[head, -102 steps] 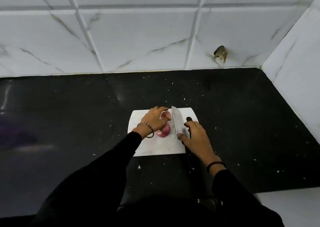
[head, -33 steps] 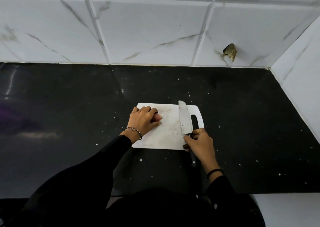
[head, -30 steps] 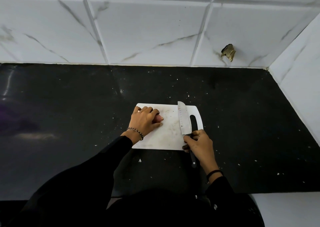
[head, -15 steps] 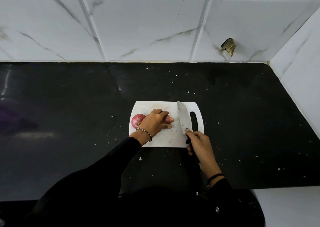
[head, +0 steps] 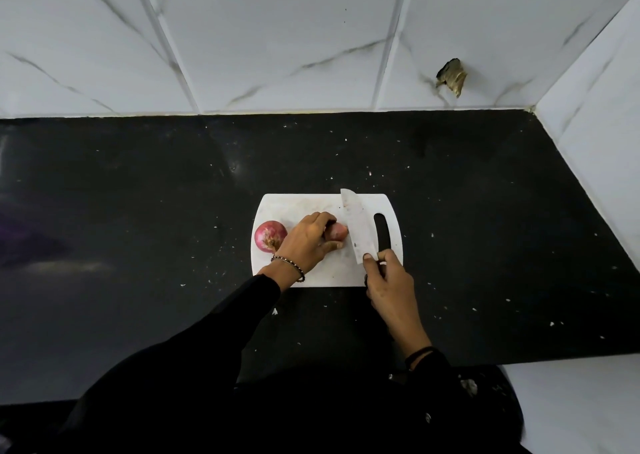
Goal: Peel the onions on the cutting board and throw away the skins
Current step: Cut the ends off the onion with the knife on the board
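A white cutting board (head: 301, 207) lies on the black counter. One red onion (head: 270, 236) sits free at the board's left edge. My left hand (head: 308, 242) grips a second onion (head: 337, 232) near the board's middle; only its right end shows. My right hand (head: 388, 280) holds a knife (head: 358, 232) by its dark handle. The wide blade stands just right of the held onion, tip pointing away from me.
The black speckled counter (head: 138, 211) spreads wide to the left and right of the board. White marble-look tiles form the back wall (head: 277, 38) and a side wall (head: 602, 107) on the right. A chipped hole (head: 452, 76) marks the back wall.
My left hand shifted right across the board, uncovering one onion at the left and bringing the other toward the blade. My right hand slid up to the blade's heel.
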{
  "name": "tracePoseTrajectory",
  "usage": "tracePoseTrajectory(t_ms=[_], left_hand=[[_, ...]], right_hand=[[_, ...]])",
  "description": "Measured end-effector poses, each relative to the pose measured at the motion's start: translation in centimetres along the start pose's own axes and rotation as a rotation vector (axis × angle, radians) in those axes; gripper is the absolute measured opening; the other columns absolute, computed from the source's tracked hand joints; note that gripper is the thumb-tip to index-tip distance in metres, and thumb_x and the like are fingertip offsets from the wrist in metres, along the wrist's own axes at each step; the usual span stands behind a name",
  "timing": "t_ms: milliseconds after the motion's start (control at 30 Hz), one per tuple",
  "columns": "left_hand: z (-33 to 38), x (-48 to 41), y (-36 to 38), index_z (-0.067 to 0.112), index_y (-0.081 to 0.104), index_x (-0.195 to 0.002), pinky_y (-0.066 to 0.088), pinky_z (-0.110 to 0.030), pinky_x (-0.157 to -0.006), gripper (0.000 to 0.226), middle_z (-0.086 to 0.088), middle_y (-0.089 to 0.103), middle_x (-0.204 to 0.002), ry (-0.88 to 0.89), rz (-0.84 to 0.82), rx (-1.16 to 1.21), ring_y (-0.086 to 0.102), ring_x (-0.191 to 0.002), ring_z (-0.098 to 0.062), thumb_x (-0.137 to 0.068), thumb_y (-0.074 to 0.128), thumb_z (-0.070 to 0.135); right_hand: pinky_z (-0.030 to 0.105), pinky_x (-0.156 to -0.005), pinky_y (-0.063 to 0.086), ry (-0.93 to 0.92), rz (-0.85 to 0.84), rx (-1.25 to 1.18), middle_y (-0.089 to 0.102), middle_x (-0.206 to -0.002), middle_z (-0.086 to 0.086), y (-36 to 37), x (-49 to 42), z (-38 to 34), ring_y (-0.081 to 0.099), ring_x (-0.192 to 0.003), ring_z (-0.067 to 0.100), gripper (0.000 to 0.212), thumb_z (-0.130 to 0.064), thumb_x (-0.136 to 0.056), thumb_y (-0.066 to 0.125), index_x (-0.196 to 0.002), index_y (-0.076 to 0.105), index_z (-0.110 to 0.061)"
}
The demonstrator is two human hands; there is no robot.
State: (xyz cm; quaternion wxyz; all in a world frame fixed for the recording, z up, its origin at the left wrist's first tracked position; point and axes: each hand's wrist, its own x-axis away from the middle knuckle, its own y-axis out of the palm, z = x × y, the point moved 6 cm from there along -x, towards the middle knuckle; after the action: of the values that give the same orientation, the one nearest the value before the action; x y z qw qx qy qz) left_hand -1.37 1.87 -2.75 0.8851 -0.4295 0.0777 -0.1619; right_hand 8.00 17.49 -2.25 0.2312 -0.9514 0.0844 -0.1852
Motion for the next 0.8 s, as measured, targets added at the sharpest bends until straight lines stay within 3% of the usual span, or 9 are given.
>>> tracePoseTrajectory(t_ms=[67, 200, 400, 533, 700, 800], left_hand=[[0.2, -0.1, -0.1, 0.010, 0.056, -0.122, 0.050, -0.031, -0.078, 0.048, -0.008, 0.061, -0.110, -0.005, -0.001, 0.003, 0.058, -0.094, -0.022, -0.083, 0.074, 0.031], [0.4, -0.2, -0.4, 0.009, 0.057, -0.124, 0.052, -0.034, -0.081, 0.049, -0.009, 0.062, -0.110, -0.021, -0.012, -0.023, 0.060, -0.095, -0.023, -0.084, 0.073, 0.032], [1.0, -0.6, -0.7, 0.009, 0.063, -0.117, 0.053, -0.036, -0.078, 0.039, -0.010, 0.063, -0.102, -0.060, -0.054, -0.103, 0.061, -0.090, -0.026, -0.084, 0.072, 0.027], [1.7, -1.0, -0.6, 0.006, 0.065, -0.105, 0.042, -0.028, -0.068, 0.022, -0.010, 0.058, -0.097, -0.090, -0.103, -0.216, 0.059, -0.088, -0.028, -0.085, 0.064, 0.017], [2.6, -1.2, -0.5, 0.011, 0.065, -0.102, 0.041, -0.029, -0.073, 0.017, -0.011, 0.058, -0.103, -0.099, -0.118, -0.265, 0.057, -0.095, -0.028, -0.086, 0.063, 0.014], [2.9, -1.3, -0.5, 0.012, 0.066, -0.103, 0.044, -0.032, -0.076, 0.017, -0.012, 0.057, -0.106, -0.095, -0.121, -0.285, 0.056, -0.099, -0.030, -0.086, 0.063, 0.013]], right_hand=[[0.015, -0.045, 0.038, -0.029, -0.004, 0.073, 0.054, -0.068, -0.001, -0.1, 0.2, -0.4, 0.051, -0.054, 0.011, 0.023, -0.038, -0.103, 0.046, -0.091, 0.048, -0.018], [0.012, -0.042, 0.036, -0.053, -0.021, 0.134, 0.052, -0.068, -0.001, -0.5, 0.4, -1.0, 0.048, -0.052, 0.009, 0.022, -0.034, -0.104, 0.045, -0.097, 0.049, -0.014], [0.022, -0.045, 0.038, -0.068, -0.057, 0.275, 0.057, -0.072, 0.004, -0.6, 0.6, -1.6, 0.051, -0.053, 0.013, 0.027, -0.035, -0.104, 0.042, -0.094, 0.051, -0.012], [0.019, -0.047, 0.034, -0.059, -0.081, 0.339, 0.055, -0.071, 0.004, -0.7, 0.5, -1.6, 0.049, -0.053, 0.011, 0.028, -0.035, -0.105, 0.040, -0.093, 0.050, -0.011], [0.035, -0.058, 0.052, -0.054, -0.101, 0.417, 0.060, -0.078, 0.008, -0.7, 0.3, -1.2, 0.060, -0.063, 0.018, 0.029, -0.038, -0.105, 0.039, -0.097, 0.053, -0.014], [0.037, -0.061, 0.054, -0.063, -0.109, 0.470, 0.060, -0.080, 0.008, -0.8, 0.4, -1.3, 0.063, -0.066, 0.021, 0.028, -0.038, -0.105, 0.037, -0.100, 0.052, -0.015]])
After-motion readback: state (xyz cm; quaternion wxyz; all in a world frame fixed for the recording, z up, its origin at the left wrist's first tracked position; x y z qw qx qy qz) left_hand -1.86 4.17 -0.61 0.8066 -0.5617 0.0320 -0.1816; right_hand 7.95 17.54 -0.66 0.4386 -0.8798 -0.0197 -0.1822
